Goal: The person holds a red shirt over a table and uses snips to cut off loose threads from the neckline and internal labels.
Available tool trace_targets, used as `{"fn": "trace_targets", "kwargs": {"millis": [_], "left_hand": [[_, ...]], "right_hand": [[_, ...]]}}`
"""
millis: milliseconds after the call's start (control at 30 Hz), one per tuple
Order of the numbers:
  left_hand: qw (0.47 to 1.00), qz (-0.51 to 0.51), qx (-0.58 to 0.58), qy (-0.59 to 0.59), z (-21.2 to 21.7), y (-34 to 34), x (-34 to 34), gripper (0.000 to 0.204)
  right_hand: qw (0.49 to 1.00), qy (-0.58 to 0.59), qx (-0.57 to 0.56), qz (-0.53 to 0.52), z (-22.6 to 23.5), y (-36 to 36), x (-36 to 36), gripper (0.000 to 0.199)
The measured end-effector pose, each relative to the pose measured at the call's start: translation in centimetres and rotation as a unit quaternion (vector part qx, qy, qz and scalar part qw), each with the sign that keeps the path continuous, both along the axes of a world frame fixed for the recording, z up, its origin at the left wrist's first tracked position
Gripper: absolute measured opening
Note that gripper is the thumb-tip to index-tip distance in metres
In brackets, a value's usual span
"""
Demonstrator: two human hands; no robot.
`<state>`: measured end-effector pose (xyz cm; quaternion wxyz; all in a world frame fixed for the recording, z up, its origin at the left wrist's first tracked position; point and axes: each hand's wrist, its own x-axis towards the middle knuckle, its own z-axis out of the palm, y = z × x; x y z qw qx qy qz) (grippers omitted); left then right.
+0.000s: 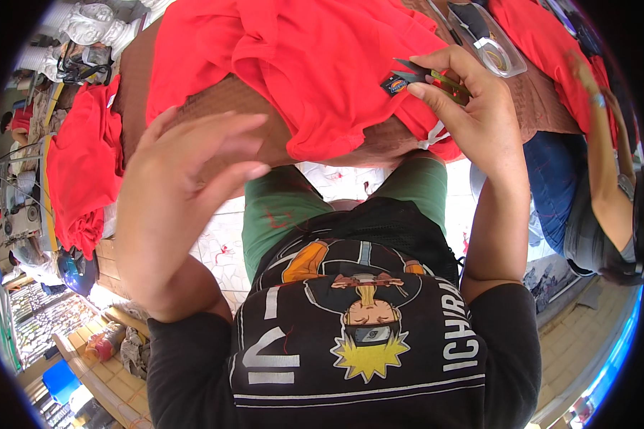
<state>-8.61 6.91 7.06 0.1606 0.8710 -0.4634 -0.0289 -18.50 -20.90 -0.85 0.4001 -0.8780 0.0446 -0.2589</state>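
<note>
Brown table | right hand pinching snips at red garment | left hand open, raised

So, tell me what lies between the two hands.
In the head view, the red garment draped over the brown table fills the stretch between the left hand and right hand.

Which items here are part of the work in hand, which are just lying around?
In use:
right hand, its grip on small thread snips
small label at the snips' tip
red garment
left hand, open, holding nothing

Lying about:
clear plastic tray
red cloth pile
brown table
</note>
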Motion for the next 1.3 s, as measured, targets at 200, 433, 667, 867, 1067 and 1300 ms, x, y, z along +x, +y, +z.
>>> {"fn": "trace_targets", "kwargs": {"millis": [200,433,667,867,1067,1300], "left_hand": [[0.987,-0.034,-0.140,-0.070,-9.6,-6.8,-1.3,0.031],[0.965,0.012,-0.262,-0.012,-8.4,-7.9,1.7,0.021],[0.915,0.158,-0.345,-0.139,-7.8,-7.9,2.6,0.033],[0.895,0.093,-0.435,0.000,-8.1,-7.3,3.7,0.026],[0.926,0.091,-0.350,0.104,-8.8,-7.5,2.5,0.019],[0.924,0.018,-0.361,0.127,-7.7,-7.1,2.9,0.023]], "right_hand": [[0.993,0.043,0.069,0.084,-1.3,1.4,1.3,0.030],[0.986,0.031,0.131,0.098,-3.8,2.5,3.6,0.020],[0.987,-0.144,0.072,-0.017,-0.7,4.5,4.4,0.018],[0.984,-0.172,0.026,-0.031,-0.6,4.5,3.8,0.022],[0.991,-0.107,0.073,-0.030,-2.0,3.3,3.5,0.020],[0.993,-0.113,0.006,-0.029,-0.5,2.2,2.5,0.022]]}}
